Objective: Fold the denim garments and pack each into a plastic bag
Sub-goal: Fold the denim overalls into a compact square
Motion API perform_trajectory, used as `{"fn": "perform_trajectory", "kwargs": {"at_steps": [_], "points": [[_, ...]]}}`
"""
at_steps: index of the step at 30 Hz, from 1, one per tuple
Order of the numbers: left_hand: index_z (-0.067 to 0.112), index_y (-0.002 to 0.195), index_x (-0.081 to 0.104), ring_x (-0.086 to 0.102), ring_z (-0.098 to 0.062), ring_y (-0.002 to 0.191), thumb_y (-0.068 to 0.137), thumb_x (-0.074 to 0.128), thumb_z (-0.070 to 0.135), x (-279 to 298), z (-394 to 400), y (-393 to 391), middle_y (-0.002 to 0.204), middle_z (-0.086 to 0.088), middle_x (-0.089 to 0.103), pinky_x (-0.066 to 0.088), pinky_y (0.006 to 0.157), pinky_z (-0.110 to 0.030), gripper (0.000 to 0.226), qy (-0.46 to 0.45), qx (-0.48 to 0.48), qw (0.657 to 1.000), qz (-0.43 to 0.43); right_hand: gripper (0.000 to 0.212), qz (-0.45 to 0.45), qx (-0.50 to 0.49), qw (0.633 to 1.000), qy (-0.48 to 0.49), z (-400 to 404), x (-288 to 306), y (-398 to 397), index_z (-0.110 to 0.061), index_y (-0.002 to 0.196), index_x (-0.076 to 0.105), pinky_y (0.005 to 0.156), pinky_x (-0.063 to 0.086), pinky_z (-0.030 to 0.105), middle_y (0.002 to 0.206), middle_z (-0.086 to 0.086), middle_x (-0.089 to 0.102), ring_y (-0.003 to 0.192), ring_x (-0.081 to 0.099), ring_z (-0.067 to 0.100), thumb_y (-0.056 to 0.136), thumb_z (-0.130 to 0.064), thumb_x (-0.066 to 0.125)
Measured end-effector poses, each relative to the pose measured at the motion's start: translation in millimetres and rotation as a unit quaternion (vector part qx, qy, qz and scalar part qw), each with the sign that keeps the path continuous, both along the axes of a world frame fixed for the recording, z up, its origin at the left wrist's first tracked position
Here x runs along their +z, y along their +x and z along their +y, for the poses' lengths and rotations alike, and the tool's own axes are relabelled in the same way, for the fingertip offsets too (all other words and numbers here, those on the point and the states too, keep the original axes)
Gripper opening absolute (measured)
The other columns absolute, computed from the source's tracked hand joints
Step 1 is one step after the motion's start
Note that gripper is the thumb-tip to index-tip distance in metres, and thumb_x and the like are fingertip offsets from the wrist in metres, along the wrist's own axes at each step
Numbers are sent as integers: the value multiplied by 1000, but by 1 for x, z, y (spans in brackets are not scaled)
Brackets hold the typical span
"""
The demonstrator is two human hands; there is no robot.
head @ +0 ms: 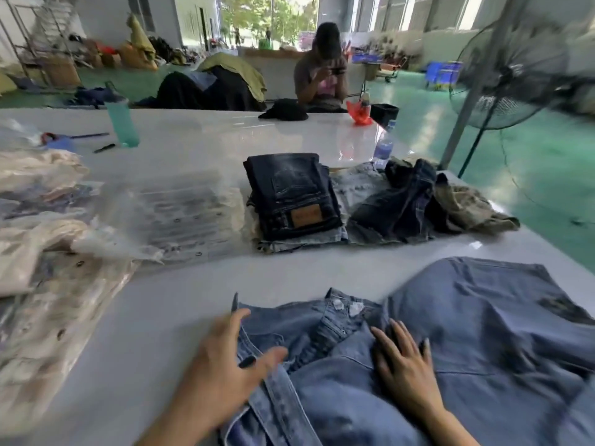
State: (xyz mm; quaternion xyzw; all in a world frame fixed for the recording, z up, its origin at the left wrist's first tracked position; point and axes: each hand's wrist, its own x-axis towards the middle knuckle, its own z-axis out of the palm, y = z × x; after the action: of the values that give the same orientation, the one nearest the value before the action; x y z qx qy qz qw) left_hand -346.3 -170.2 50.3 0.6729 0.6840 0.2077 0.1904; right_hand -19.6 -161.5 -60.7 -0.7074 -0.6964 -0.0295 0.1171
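White table: both hands flat, open-fingered on light denim garment; tan patch unreadable.

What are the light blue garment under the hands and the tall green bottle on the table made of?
The light blue garment looks like washed denim: woven texture, stitched seams, a belt loop. The tall green bottle appears to be translucent plastic, since light passes through it, though blur leaves that uncertain.
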Motion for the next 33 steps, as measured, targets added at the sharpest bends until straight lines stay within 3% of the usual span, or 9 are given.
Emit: {"fn": "perform_trajectory", "kwargs": {"at_steps": [4,7,9,12,15,18,22,27,33], "points": [[61,137,-11,-16,-39,142,56,44,90,-52,-46,105,150,3,-38,18,105,-65,102,-209,-59,971,98,52,18,1,997,-69,5,-6,15,-37,142,41,111,17,58,155,2,29,145,22,18,92,-34,55],[55,127,33,10,-33,140,62,62,52,-57,-39,62,152,-3,7,33,106,-43,71,-221,-11,966,135,57,-24,9,994,-111,21,7,34,-46,146,20,113,11,55,157,-9,16,146,8,8,94,-36,40],[35,100,58,51,-14,103,56,63,35,-45,-31,37,105,5,53,42,85,-20,44,-216,-62,974,15,57,-5,-4,991,-135,33,19,45,-42,147,23,112,13,57,155,-8,16,146,7,12,93,-35,41],[15,60,54,43,-6,52,49,62,8,-16,-7,-8,52,7,49,35,51,-16,14,-116,-7,978,-172,50,37,-27,984,-171,44,30,66,-34,144,33,111,20,57,155,-6,18,145,14,15,96,-37,42],[5,51,44,50,-15,46,61,60,-23,-30,10,-109,46,-9,43,43,53,-20,33,-36,174,981,-78,49,32,-48,986,-159,47,34,92,-33,141,37,109,26,55,152,-1,23,142,18,18,94,-44,44],[-13,69,56,60,-45,77,70,65,-9,-70,33,-193,73,-31,59,52,75,-50,9,-119,274,953,53,50,41,-100,976,-190,41,33,119,-35,141,34,108,25,60,149,3,27,140,21,25,94,-47,45],[6,99,59,56,-42,98,77,69,17,-50,42,-110,110,-25,58,48,84,-51,27,-35,284,942,174,54,33,-146,964,-220,24,25,136,-33,142,31,109,26,56,145,5,32,136,27,29,93,-54,41],[22,150,13,27,-25,141,69,49,83,-51,71,29,156,-3,23,13,110,-61,108,-119,60,975,179,62,-7,-107,970,-217,7,18,128,-33,148,20,112,18,60,153,-2,19,144,15,23,94,-59,35],[23,91,55,65,-23,93,84,52,65,-91,53,77,102,-4,69,45,68,-30,43,-17,-9,980,197,64,-60,-206,953,-214,-20,32,164,-40,147,18,106,9,71,159,1,8,147,-5,28,90,-66,33]]}}
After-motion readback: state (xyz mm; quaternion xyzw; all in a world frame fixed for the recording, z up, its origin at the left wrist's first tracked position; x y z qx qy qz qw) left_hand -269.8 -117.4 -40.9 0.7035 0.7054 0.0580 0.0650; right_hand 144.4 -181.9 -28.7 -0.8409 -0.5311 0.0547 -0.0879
